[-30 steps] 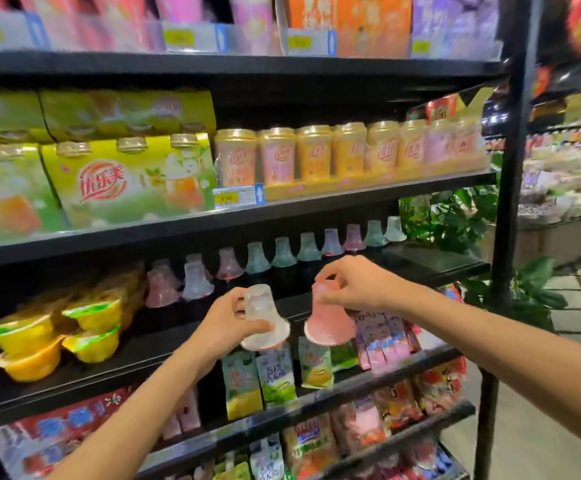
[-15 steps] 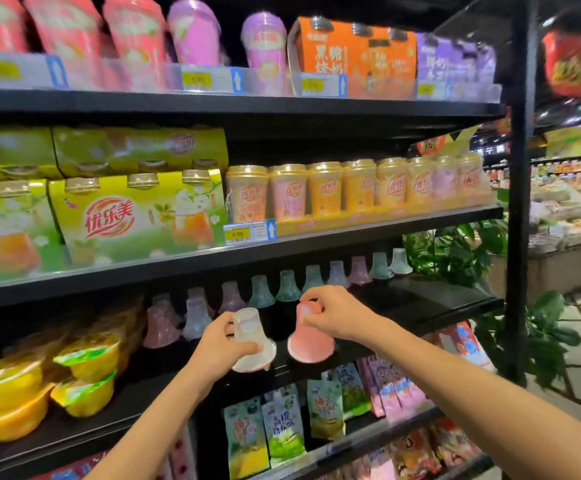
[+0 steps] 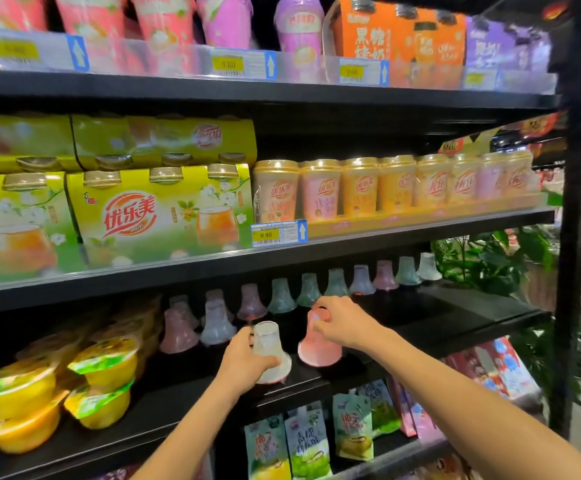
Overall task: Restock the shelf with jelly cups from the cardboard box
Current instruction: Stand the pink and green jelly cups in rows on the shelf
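1. The left hand (image 3: 244,362) is gripping a clear jelly cup (image 3: 269,351) round its narrow upper part and side, fingers curled; the cup is upside down, wide sealed end down, sitting at the front edge of the black shelf (image 3: 455,327) or just above it. Contact is too close to call.
2. The right hand (image 3: 342,322) is pinching a pink jelly cup (image 3: 318,344) at its narrow top from above; the cup's wide rim looks to be resting on the shelf, just beside the clear one, not touching it.
3. A back row of cups (image 3: 334,284) is standing behind them, all inverted the same way, running off to the right.
4. Handling judgement: thin plastic, light, probably a little flexible, and the smooth wall is likely slippery. The film lid on the wide end is the weak spot, so nothing should be pressing on it.
5. Best hold: the narrow end, where both hands are gripping now. The wide base is making the cups stable once they are down.
6. The cardboard box is not showing in this view.
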